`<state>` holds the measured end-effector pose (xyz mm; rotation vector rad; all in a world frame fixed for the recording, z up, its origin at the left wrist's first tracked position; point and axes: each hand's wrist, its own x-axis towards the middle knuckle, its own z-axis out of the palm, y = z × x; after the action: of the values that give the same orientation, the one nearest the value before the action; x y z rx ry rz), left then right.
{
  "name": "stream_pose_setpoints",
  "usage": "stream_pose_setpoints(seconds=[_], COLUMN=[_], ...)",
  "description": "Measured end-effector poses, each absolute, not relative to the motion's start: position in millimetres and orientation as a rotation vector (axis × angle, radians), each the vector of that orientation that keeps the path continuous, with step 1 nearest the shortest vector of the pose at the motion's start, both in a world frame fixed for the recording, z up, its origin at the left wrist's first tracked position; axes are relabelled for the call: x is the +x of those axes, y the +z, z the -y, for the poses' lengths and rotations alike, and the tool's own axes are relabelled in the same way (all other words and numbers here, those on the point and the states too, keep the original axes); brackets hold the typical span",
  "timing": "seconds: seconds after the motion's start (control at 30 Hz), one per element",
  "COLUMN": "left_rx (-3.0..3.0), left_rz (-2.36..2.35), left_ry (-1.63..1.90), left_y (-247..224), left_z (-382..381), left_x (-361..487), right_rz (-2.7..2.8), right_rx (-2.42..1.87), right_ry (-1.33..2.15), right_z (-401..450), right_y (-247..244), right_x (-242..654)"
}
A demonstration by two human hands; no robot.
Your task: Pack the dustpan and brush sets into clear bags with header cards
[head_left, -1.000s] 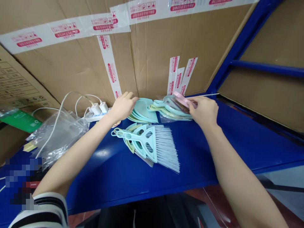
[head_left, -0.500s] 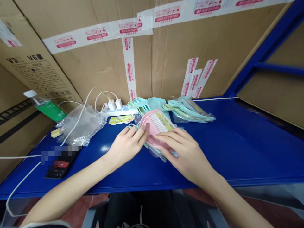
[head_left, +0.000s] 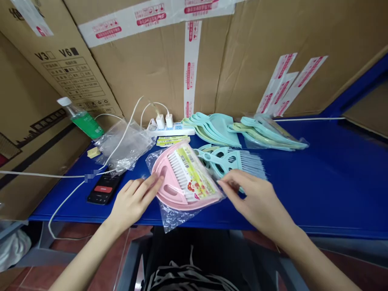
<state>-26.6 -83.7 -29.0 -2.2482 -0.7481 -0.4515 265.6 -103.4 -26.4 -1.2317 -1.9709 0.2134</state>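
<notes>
A pink dustpan with a white-bristled brush and a yellow printed card is in a clear plastic bag, low over the table front. My left hand grips its left rim, fingertips on the pink plastic. At the bag's right edge, my right hand has thumb and forefinger pinched together on the film. Just behind that hand lie mint-green brushes with pale bristles, partly covered by the pink set.
Stacked mint dustpans and a bagged green pile lie along the cardboard wall. Left are a power strip, yellow cards, crumpled plastic bags, a phone, a bottle and a white cable.
The pink set has turned flatter and come nearer to me, showing its whole face. My hands have moved apart to its two sides. The mint brushes have come into view; the camera view has shifted.
</notes>
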Motion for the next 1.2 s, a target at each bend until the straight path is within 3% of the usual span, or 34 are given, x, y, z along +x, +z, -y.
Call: stream_pose_setpoints(seconds=[0.17, 0.33, 0.77, 1.0, 1.2], left_rx=[-2.267, -2.239, -2.309, -2.352, -2.342], left_rz=[0.803, 0.782, 0.801, 0.808, 0.857], left_ry=[-0.472, -0.398, -0.452, -0.454, -0.455], left_y=[-35.2, -33.6, -41.1, -43.0, -44.8], left_z=[91.9, 98.9, 96.3, 99.8, 99.3], left_x=[-43.3, -50.8, -68.2, -75.1, -88.5], right_rz=[1.788, 1.988, 1.927, 2.203, 2.153], right_rx=[-1.357, -1.232, -1.092, -1.291, -1.212], right_ry=[0.176, -0.052, 0.913, 0.673, 0.662], right_z=[110.2, 108.7, 81.5, 78.3, 56.4], right_y=[-41.1, -33.0, -23.9, -26.0, -11.7], right_x=[256.1, 243.0, 216.8, 203.3, 214.5])
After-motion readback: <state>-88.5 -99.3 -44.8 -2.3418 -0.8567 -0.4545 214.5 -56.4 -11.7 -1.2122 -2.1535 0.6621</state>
